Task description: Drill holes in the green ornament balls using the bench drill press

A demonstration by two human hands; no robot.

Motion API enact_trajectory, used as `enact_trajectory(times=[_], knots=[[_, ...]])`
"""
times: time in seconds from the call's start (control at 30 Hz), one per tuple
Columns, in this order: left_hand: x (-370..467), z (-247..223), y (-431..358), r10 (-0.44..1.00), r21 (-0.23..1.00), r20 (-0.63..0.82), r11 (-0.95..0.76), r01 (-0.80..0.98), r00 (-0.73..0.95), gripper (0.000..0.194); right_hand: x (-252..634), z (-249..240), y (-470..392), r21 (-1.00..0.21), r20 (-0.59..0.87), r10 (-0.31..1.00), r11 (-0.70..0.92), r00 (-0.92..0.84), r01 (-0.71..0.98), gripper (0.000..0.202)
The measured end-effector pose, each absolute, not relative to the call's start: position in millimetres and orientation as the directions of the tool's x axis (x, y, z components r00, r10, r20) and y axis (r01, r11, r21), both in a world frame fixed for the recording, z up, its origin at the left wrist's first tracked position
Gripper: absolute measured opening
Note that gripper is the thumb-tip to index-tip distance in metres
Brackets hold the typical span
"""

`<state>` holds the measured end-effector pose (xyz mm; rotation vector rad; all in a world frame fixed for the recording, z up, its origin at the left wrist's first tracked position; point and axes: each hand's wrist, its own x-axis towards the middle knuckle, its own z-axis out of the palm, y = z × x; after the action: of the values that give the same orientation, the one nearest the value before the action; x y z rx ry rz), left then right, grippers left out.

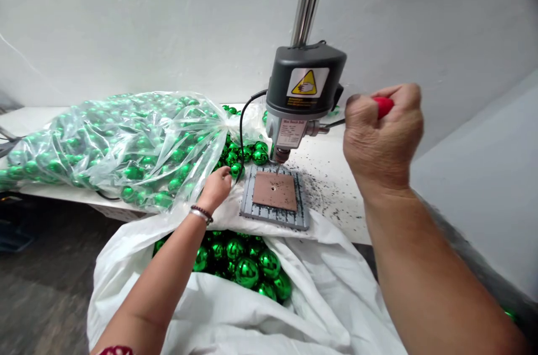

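Note:
My right hand is closed around the red handle of the lever on a small bench drill. Under the drill's chuck lies a brown square board with a hole in its middle, set on the grey slotted base. No ball sits on this board. My left hand is left of the base with its fingers curled, beside a shiny green ball at the edge of a pile. Its fingertips are partly hidden, so whether they grip anything is unclear.
A clear plastic bag full of green balls lies on the white table at left. Below, a white sack holds more green balls. Dark shavings surround the base. A black cable hangs between drill and pile.

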<state>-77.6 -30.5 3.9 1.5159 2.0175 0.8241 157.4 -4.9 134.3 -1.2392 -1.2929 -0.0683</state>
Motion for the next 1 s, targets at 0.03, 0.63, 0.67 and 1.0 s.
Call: enact_trajectory(times=[0.03,0.63,0.67,1.0], knots=[[-74.7,-0.2,-19.4,0.939,0.686,-0.015,0.259,0.68,-0.343,0.041,158.1,133.3,-4.6,-0.636,0.74,0.569,0.418,0.36,0.649,0.017],[-64.2,-27.1,20.1,0.896,0.684,0.086,0.265,0.68,-0.436,0.041,158.5,121.6,-4.5,-0.586,0.799,0.483,0.496,0.357,0.641,0.018],[-63.9,-23.8,21.4,0.905,0.647,0.137,0.226,0.728,-0.403,0.041,158.7,121.2,-4.4,-0.583,0.802,0.479,0.502,0.355,0.639,0.018],[-82.1,1.6,1.9,1.0,0.178,-0.031,0.004,0.984,0.001,0.052,158.9,120.2,-6.8,-0.615,0.778,0.512,0.497,0.365,0.612,0.019]])
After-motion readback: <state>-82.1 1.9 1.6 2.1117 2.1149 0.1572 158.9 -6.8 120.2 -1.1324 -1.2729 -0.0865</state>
